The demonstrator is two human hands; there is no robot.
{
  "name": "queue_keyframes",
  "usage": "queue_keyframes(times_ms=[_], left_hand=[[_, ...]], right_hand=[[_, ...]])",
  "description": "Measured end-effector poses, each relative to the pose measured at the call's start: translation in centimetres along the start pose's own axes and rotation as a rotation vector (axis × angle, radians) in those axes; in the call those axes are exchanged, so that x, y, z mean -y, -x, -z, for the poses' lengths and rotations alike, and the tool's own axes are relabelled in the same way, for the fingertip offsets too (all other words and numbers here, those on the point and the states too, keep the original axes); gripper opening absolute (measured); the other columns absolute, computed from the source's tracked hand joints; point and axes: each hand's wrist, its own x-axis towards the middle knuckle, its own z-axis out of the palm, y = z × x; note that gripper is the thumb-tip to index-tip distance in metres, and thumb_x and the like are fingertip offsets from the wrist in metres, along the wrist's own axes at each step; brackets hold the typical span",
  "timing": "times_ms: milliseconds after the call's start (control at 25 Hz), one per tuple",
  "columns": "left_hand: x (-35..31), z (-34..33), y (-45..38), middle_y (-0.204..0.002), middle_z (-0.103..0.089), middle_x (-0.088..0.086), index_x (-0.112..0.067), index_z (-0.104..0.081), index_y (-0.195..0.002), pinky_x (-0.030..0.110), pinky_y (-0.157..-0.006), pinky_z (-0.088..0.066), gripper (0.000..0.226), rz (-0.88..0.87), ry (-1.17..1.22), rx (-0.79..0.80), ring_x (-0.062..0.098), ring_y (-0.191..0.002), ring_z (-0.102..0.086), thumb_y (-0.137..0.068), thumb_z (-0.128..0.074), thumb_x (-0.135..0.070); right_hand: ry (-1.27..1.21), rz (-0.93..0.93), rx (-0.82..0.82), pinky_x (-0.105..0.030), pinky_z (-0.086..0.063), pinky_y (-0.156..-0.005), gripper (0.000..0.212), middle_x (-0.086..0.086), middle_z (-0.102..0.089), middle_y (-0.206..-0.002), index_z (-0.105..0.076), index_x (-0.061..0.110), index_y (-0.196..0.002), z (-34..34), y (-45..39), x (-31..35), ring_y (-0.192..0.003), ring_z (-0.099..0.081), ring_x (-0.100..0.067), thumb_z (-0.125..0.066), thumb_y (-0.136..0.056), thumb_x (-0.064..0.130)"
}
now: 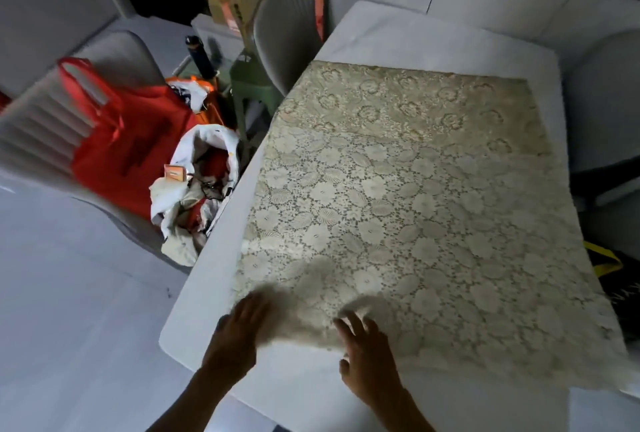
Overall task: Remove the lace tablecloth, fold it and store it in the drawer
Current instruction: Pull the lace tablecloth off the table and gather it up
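I have both hands at the near left corner of the lace tablecloth (408,196), which lies spread on the white table (194,331) with its far part already doubled over, so I judge the folding is under way. My left hand (235,327) sits at the cloth's edge, fingers partly under the blurred, lifted lace; I read it as pinching that corner, though the blur leaves this unsure. My right hand (363,345) is spread, fingers fairly straight on the lace, probably to pin it while the corner comes up. A chair (114,61) at the left carries a red bag (131,140) and a white bag (204,189) of clutter just beside the table edge, where a swinging corner could catch. No drawer shows
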Motion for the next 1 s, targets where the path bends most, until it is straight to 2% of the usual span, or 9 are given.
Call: queue_keyframes(times_ms=[120, 240, 320, 440, 560, 720, 800, 920, 1000], left_hand=[[1.9, 0.1, 0.3, -0.119, -0.067, 0.013, -0.008, -0.070, -0.106, 0.043, -0.076, -0.057, 0.038, 0.068, 0.052, -0.019, 0.036, -0.106, -0.064, -0.069, -0.065, -0.014], [2.3, -0.6, 1.5, -0.110, -0.067, 0.005, -0.014, -0.067, -0.103, 0.034, -0.081, -0.054, 0.020, -0.035, 0.206, -0.214, 0.024, -0.102, -0.063, -0.089, -0.055, -0.019], [1.2, 0.7, 2.3, -0.110, -0.066, 0.002, -0.017, -0.065, -0.102, 0.023, -0.083, -0.050, 0.033, -0.169, 0.310, -0.295, 0.013, -0.105, -0.056, -0.098, -0.039, -0.037], [-1.9, 3.4, 4.8, -0.112, -0.063, -0.007, -0.022, -0.065, -0.101, 0.019, -0.085, -0.052, 0.037, -0.338, 0.361, -0.365, 0.007, -0.107, -0.054, -0.099, -0.034, -0.043], [-5.1, 4.6, 8.3, -0.111, -0.064, -0.007, -0.025, -0.062, -0.108, 0.020, -0.088, -0.051, 0.017, -0.475, 0.417, -0.424, 0.009, -0.104, -0.059, -0.092, -0.055, -0.029], [-7.2, 5.7, 13.8, -0.112, -0.068, 0.001, -0.020, -0.066, -0.115, 0.010, -0.086, -0.047, 0.051, -0.433, 0.506, -0.424, 0.007, -0.102, -0.057, -0.071, -0.071, 0.004], [-7.8, 6.3, 16.0, -0.106, -0.072, 0.003, -0.013, -0.073, -0.104, 0.022, -0.086, -0.051, 0.048, -0.435, 0.489, -0.466, 0.014, -0.099, -0.060, -0.062, -0.068, 0.010], [-7.5, 7.2, 18.4, -0.095, -0.076, -0.001, -0.016, -0.078, -0.090, 0.036, -0.079, -0.052, 0.029, -0.363, 0.379, -0.444, 0.026, -0.092, -0.066, -0.065, -0.069, -0.003], [-7.3, 7.3, 20.5, -0.081, -0.075, -0.009, -0.023, -0.077, -0.086, 0.035, -0.074, -0.049, 0.010, -0.356, 0.353, -0.398, 0.019, -0.083, -0.068, -0.080, -0.069, -0.022]], right_hand=[[-0.005, -0.109, 0.024, -0.039, -0.032, -0.111, 0.071, 0.007, 0.001, -0.164, -0.019, 0.031, -0.152, -1.0, 0.5, 1.7, -0.150, -0.010, -0.025, -0.050, -0.088, 0.021], [0.059, -0.137, 0.059, -0.045, -0.030, -0.111, 0.082, 0.000, 0.002, -0.166, -0.008, 0.028, -0.155, -2.0, 1.6, 3.3, -0.147, -0.018, -0.028, -0.052, -0.087, 0.018], [0.041, -0.099, -0.067, -0.051, -0.041, -0.103, 0.089, -0.006, -0.026, -0.161, -0.026, 0.026, -0.153, -1.4, 2.7, 5.3, -0.138, -0.041, -0.030, -0.070, -0.076, 0.033], [-0.076, -0.002, -0.360, -0.030, -0.058, -0.074, 0.072, 0.005, -0.071, -0.113, -0.065, 0.024, -0.126, -0.9, 5.4, 7.7, -0.092, -0.071, -0.016, -0.086, -0.058, 0.039], [-0.409, -0.085, -0.481, -0.021, -0.049, -0.088, 0.025, 0.007, -0.074, -0.108, -0.072, 0.026, -0.113, 0.0, 9.2, 7.7, -0.098, -0.069, -0.016, -0.069, -0.088, 0.027], [-0.551, -0.081, -0.493, -0.021, -0.044, -0.094, 0.022, 0.003, -0.073, -0.114, -0.074, 0.017, -0.112, -0.5, 17.4, 6.1, -0.106, -0.066, -0.012, -0.064, -0.092, 0.018], [-0.741, -0.055, -0.503, -0.021, -0.048, -0.088, 0.020, -0.002, -0.074, -0.106, -0.074, 0.011, -0.108, -0.1, 21.9, 5.5, -0.100, -0.066, -0.012, -0.068, -0.089, 0.010], [-1.105, -0.064, -0.379, -0.023, -0.051, -0.064, 0.010, -0.019, -0.070, -0.080, -0.075, 0.006, -0.095, 0.4, 27.2, 4.2, -0.080, -0.063, -0.023, -0.066, -0.090, 0.007], [-1.259, -0.107, -0.363, -0.025, -0.050, -0.060, 0.010, -0.015, -0.068, -0.076, -0.073, 0.001, -0.090, 0.8, 30.3, 3.9, -0.077, -0.061, -0.027, -0.065, -0.090, 0.006]])
